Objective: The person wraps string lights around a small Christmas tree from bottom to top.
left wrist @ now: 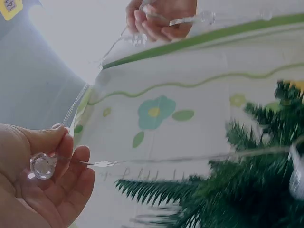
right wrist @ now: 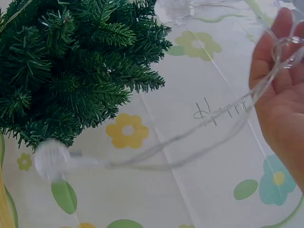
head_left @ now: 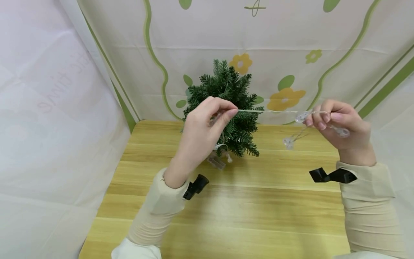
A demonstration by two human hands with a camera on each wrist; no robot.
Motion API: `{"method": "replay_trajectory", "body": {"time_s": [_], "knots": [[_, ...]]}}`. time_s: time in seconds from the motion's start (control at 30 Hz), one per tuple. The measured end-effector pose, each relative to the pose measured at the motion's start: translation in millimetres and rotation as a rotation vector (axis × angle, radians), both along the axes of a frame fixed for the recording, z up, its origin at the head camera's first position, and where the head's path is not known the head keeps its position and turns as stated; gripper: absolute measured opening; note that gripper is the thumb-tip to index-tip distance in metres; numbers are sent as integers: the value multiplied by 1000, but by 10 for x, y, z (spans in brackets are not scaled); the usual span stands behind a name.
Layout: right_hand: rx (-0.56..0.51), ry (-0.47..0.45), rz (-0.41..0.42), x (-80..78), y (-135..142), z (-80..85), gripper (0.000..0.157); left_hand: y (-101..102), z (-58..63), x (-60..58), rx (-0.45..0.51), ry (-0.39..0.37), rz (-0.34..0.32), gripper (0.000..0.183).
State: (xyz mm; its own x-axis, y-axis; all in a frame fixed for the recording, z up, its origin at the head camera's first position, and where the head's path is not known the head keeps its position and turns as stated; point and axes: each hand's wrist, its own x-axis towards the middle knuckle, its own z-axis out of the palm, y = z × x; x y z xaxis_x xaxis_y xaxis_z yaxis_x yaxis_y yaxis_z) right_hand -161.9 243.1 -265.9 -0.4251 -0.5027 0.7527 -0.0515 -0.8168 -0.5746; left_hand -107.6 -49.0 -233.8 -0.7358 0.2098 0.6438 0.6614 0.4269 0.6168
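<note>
Left hand (head_left: 203, 125): fingertips pinch the light string (head_left: 275, 111); right hand (head_left: 344, 126): curled fingers grip it; green tree (head_left: 226, 81) beyond the left fingers.

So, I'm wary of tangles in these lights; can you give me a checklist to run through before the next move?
1. Left hand pinching the cord: ok.
2. Right hand holding its end of the stretch: ok.
3. Stretch between the hands straight: ok, it looks taut.
4. Loose parts gathered in: not ok, a bulb dangles free.
5. Base of the tree steady: cannot tell, it is hidden.
6. Clear box closed: cannot tell, too small.
</note>
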Motion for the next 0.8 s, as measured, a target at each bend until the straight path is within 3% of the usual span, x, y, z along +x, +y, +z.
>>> {"method": "replay_trajectory", "body": {"time_s": [0.1,0.23,0.5,0.8], "knots": [[59,82,9,-20,9,-6,21,-57,32,-14,-41,87,45,11],[116,188,35,-43,13,-26,18,-125,43,-43,-36,119,65,11],[172,223,33,-85,137,-58,18,-212,20,-62,78,20,12,9],[147,154,-8,-68,177,-37,28,-253,-17,-43,96,-75,5,11]]}}
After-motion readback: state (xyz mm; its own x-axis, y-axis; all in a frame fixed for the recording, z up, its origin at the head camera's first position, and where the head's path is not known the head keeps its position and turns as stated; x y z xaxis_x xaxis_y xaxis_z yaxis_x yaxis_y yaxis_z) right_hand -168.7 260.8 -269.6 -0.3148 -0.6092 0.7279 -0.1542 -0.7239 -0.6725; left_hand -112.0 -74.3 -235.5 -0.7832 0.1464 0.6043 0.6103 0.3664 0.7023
